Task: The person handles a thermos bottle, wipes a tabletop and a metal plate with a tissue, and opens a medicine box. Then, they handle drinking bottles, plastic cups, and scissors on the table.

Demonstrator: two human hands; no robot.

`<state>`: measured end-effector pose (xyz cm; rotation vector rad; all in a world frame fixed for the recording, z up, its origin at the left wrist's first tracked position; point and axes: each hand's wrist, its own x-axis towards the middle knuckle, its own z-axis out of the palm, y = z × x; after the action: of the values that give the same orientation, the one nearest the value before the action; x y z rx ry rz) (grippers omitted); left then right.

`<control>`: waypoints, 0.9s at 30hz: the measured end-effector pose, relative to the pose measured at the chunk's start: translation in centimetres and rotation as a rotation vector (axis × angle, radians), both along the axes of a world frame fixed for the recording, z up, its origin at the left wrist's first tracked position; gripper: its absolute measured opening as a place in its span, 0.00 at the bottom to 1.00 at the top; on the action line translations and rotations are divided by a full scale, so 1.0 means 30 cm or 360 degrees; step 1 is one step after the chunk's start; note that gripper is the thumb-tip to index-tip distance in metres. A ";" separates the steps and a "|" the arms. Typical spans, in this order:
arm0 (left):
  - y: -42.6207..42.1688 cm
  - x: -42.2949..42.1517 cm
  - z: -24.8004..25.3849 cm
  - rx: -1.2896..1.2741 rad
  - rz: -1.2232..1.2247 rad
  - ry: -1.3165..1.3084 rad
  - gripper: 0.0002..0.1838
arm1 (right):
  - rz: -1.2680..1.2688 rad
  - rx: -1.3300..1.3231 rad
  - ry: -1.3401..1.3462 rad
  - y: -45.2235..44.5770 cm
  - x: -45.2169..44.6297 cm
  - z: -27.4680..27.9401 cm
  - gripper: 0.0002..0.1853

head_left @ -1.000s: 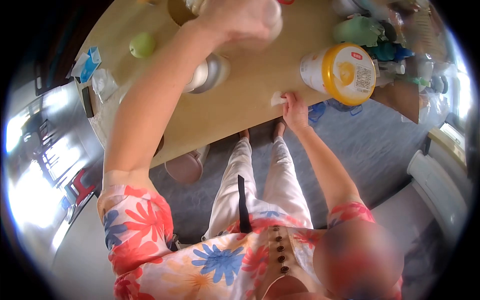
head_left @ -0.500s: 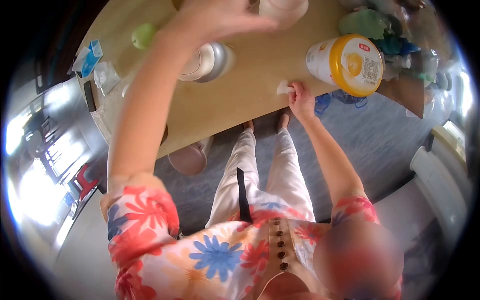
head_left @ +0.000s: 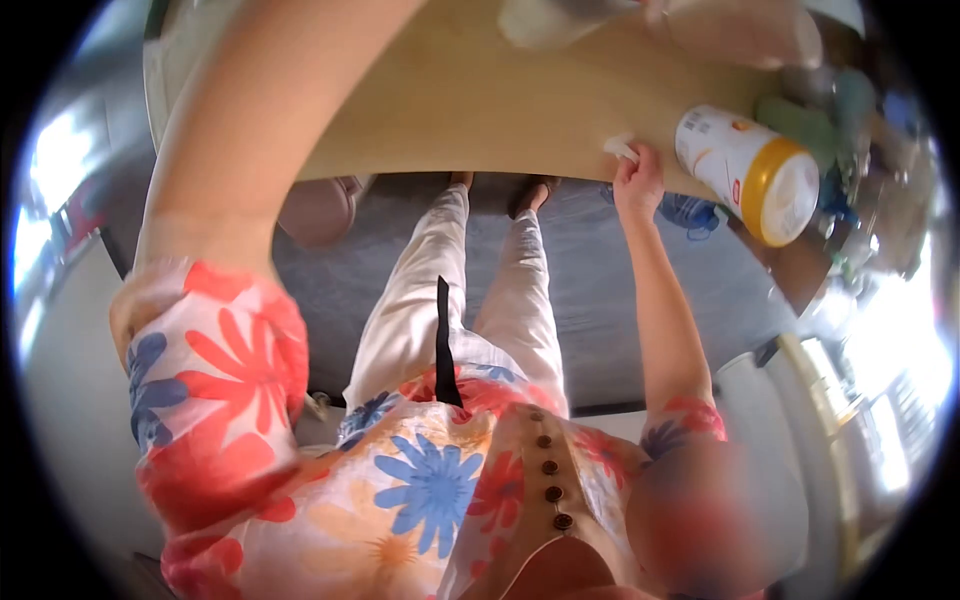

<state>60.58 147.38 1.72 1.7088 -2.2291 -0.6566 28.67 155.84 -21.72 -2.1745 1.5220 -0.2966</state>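
Observation:
Near the table's front edge, my right hand point(head_left: 638, 183) pinches a crumpled white tissue point(head_left: 620, 149). Just right of it a white canister with a yellow-rimmed lid point(head_left: 745, 172) leans, its lid toward me. My left forearm point(head_left: 300, 90) reaches up across the left of the view, and the hand itself lies beyond the top edge. A blurred whitish container point(head_left: 550, 22) and a blurred pinkish container point(head_left: 745, 35) show along the top.
The tan tabletop point(head_left: 450, 110) stretches across the upper view. Bags and bottles point(head_left: 810, 130) crowd its right end. A pinkish bin point(head_left: 318, 210) stands below at the left, and a blue plastic bottle point(head_left: 690, 212) is under the right side.
The view has shifted, and my left hand has passed out of the top. The green object and the cups at the left have left view. My right hand still holds the tissue.

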 end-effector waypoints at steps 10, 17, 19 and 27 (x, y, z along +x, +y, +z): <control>0.057 0.080 -0.023 -0.0028 0.0144 0.0086 0.30 | 0.0089 -0.0010 0.0174 -0.013 0.005 -0.003 0.08; 0.075 0.082 -0.021 0.0002 0.0127 0.0100 0.31 | 0.0091 -0.0056 0.0196 -0.014 -0.005 -0.022 0.08; 0.077 0.083 -0.018 0.0014 0.0116 0.0100 0.32 | 0.0092 -0.0044 0.0212 -0.015 -0.008 -0.024 0.08; 0.062 0.092 -0.009 0.0056 0.0086 0.0095 0.33 | 0.0112 -0.0094 0.0216 -0.009 0.010 -0.003 0.08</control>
<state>63.34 149.25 1.44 1.7364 -2.1356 -0.7286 28.97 155.57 -21.81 -2.3307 1.5218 -0.1755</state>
